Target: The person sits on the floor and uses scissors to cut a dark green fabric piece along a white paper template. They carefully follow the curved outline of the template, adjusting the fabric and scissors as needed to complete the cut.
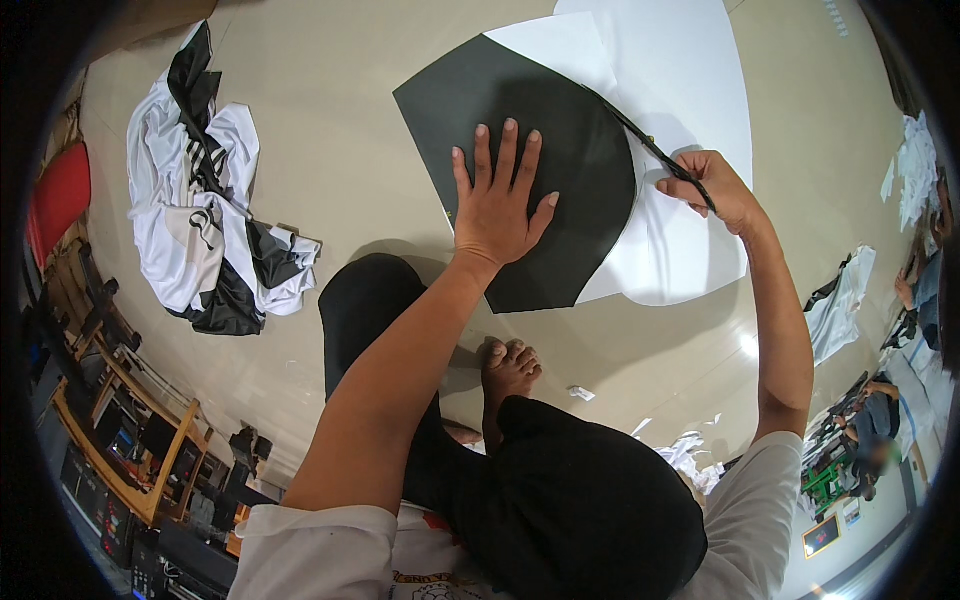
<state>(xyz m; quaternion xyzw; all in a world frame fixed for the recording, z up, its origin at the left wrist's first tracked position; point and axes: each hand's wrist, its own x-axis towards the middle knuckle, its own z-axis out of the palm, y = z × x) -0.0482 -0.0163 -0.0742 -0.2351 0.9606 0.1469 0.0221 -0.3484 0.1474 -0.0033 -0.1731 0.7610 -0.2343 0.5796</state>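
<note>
A dark grey flat piece with a curved right edge lies on a larger white sheet on the floor; whether these are cloth or card I cannot tell. Pressed flat on the grey piece, my left hand has its fingers spread. My right hand grips black scissors by the handles, partly hidden by my fingers. Their long blades lie slantwise along the upper right of the curved edge, over the white sheet, tips pointing up and left.
Crumpled white and black cloth lies on the floor at left. White scraps are near my right side, and another white cloth lies farther right. My bare foot is just below the grey piece. People sit at the far right; furniture and equipment stand lower left.
</note>
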